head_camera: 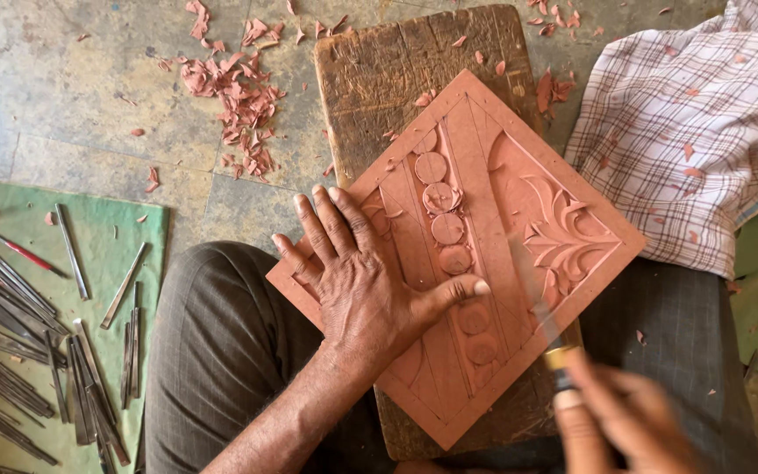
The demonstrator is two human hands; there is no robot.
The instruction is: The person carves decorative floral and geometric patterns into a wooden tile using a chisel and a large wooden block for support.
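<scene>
A square reddish-brown wooden panel carved with a leaf motif and a row of round discs (475, 237) lies turned like a diamond on a worn, dark wooden block (379, 79), which serves as the counter and rests on the grey stone floor (63, 96). The near corner of the panel reaches over the person's lap, between knees in dark striped trousers (221, 351). The left hand (357, 276) lies flat on the left part of the panel, fingers spread toward the far edge and thumb stretched right, its tip touching the panel just below the row of discs; its grip is wide and holds nothing, only pressing down. The right hand (625, 421) sits at the panel's lower right edge, blurred, its grip wrapped round the handle of a slim chisel with a brass-coloured ferrule (546, 325), whose pale blade slants up across the panel beside the carved leaf; I cannot tell whether the tip touches the wood. Beyond the panel's far left side, reddish wood shavings (239, 96) lie scattered on the floor, with a few on the block. Well to the left of the panel, a green cloth (10, 219) carries many thin metal carving tools (37, 342) laid side by side. To the right of the panel lies a crumpled checked cloth in white and maroon (686, 123), flecked with shavings.
</scene>
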